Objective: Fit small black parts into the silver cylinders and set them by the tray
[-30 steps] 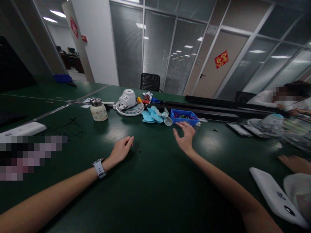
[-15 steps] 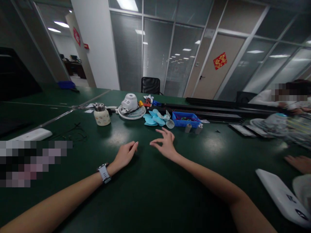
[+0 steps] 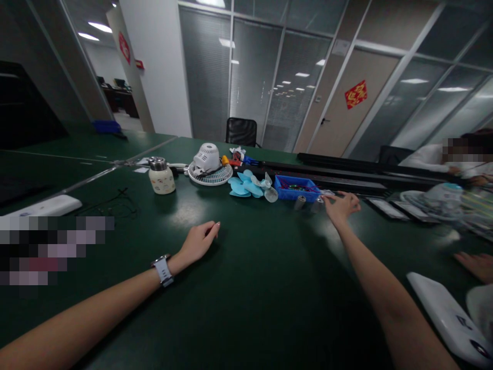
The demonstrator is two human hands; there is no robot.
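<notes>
My left hand [image 3: 198, 240] rests on its side on the dark green table [image 3: 250, 288], a white watch on the wrist, fingers loosely bent and holding nothing. My right hand [image 3: 342, 206] is stretched far forward, fingers curled in a pinch. Its fingertips are at the right one of two small grey cylinders [image 3: 316, 205]; the other cylinder [image 3: 299, 202] stands just left. A blue tray [image 3: 296, 188] of small parts sits right behind them. Whether the fingers hold anything is hidden.
Light blue fan blades [image 3: 246, 186], a white fan motor on its grille [image 3: 210, 167] and a cream jar [image 3: 162, 177] lie to the left. Another person sits at the far right; their hand [image 3: 475, 263] rests near a white device [image 3: 447, 313].
My right hand moved from the table's middle, near my left hand, forward and right to the grey cylinders, and its fingers curled. My left hand stayed put.
</notes>
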